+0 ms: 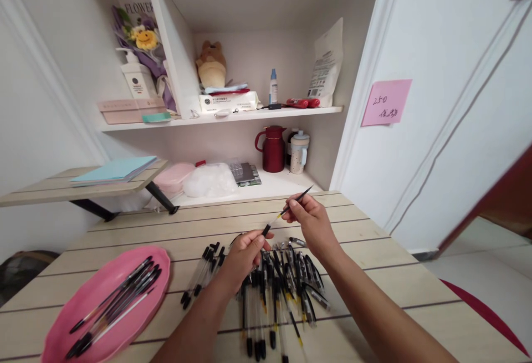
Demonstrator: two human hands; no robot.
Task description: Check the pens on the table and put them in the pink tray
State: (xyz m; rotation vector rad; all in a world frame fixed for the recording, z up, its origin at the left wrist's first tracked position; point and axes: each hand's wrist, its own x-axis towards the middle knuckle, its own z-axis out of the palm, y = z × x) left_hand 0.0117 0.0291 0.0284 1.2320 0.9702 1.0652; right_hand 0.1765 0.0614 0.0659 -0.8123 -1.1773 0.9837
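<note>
My left hand (245,253) is closed around a pen barrel, most of it hidden by the fingers; its black end (266,230) points up and right. Pinched in my right hand (311,220) is a slim pen refill (285,210), dark with a yellow band and a pale lower end. That lower end meets the barrel's black end; whether it is inside, I cannot tell. Below both hands lies a heap of pen parts (291,274): clear barrels, black caps and dark refills with yellow ends. A smaller group of clear barrels (201,271) lies left of my left hand.
A pink oval tray (160,291) holding several pens (120,302) stands at the left. Behind it, a raised wooden stand (37,188) bears blue paper (114,169). A red jug (273,149) and a cup (298,155) stand in the shelf beyond the table.
</note>
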